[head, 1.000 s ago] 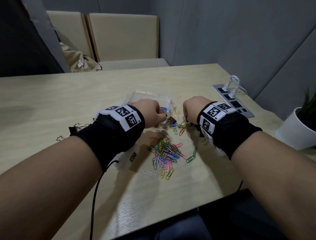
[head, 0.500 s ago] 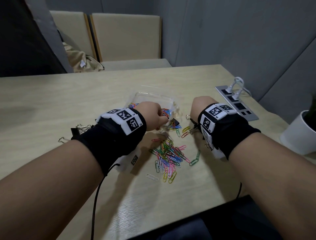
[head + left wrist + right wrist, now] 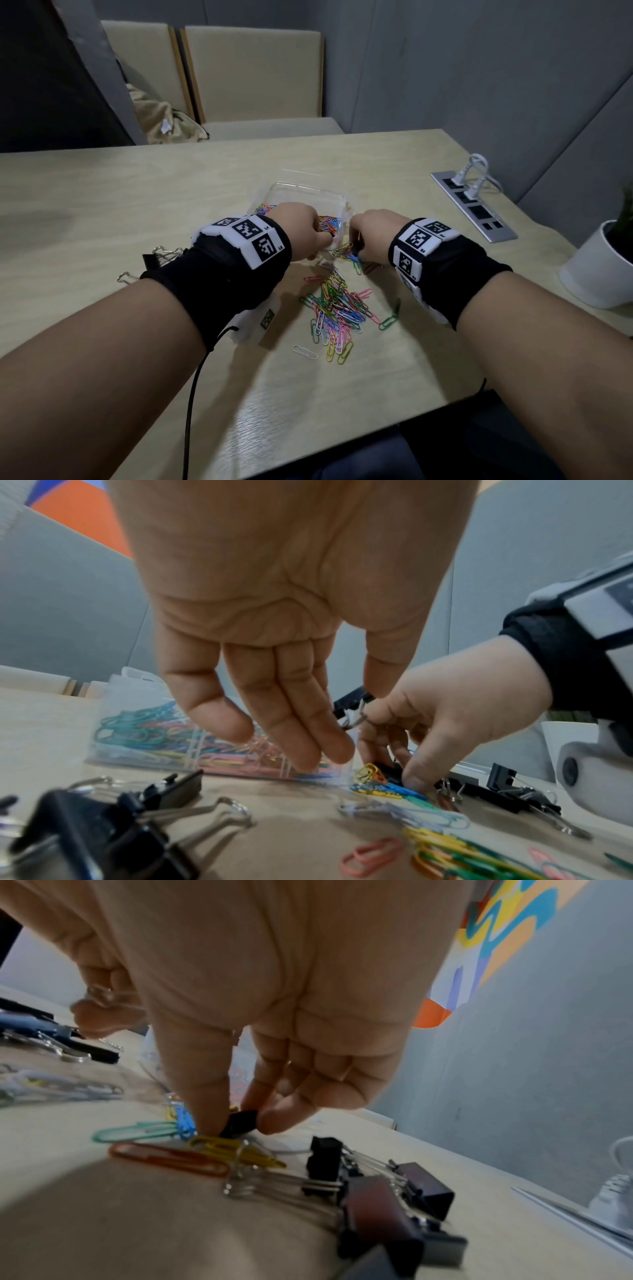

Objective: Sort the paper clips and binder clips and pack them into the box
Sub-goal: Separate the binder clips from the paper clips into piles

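A clear plastic box (image 3: 308,193) stands mid-table with coloured paper clips inside, also seen in the left wrist view as box (image 3: 137,723). My left hand (image 3: 318,245) hovers at its near right corner, thumb and forefinger pinching a black binder clip (image 3: 351,706) by its wire handles. Close beside it my right hand (image 3: 359,250) is down on the table, pinching a small black binder clip (image 3: 241,1121) between thumb and fingertip. Loose paper clips (image 3: 339,305) lie in a pile in front of both hands.
More black binder clips (image 3: 161,257) lie left of my left wrist, others (image 3: 394,1199) under my right wrist. A power strip (image 3: 476,205) with white plugs and a white plant pot (image 3: 596,270) sit right. Chairs (image 3: 253,75) stand behind the table.
Both hands have drawn closer together at the box's near corner. The right hand has shifted left and down onto the clips there.
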Action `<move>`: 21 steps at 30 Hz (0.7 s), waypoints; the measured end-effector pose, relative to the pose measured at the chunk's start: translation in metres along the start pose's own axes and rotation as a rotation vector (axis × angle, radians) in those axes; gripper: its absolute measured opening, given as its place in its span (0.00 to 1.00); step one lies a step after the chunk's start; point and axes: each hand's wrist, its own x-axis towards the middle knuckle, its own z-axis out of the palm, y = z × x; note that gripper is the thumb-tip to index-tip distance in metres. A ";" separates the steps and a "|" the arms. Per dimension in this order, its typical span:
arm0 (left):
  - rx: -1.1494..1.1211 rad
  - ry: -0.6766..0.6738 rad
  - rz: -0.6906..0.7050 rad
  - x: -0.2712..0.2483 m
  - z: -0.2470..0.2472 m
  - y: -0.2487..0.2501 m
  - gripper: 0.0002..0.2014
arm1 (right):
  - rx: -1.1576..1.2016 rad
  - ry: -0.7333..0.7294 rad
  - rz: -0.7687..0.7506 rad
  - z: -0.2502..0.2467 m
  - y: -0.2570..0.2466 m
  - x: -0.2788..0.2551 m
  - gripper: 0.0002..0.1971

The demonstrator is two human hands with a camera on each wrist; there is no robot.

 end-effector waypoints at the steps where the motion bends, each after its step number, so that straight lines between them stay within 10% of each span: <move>1: 0.000 -0.001 -0.001 0.000 0.000 0.000 0.17 | -0.002 0.002 0.005 0.001 0.000 0.000 0.13; 8: -0.002 -0.011 -0.003 -0.001 0.000 0.001 0.16 | -0.137 0.205 0.017 -0.010 0.007 -0.006 0.08; 21: 0.065 0.005 0.006 0.003 0.003 -0.001 0.16 | 0.097 0.014 0.023 -0.007 0.006 -0.002 0.13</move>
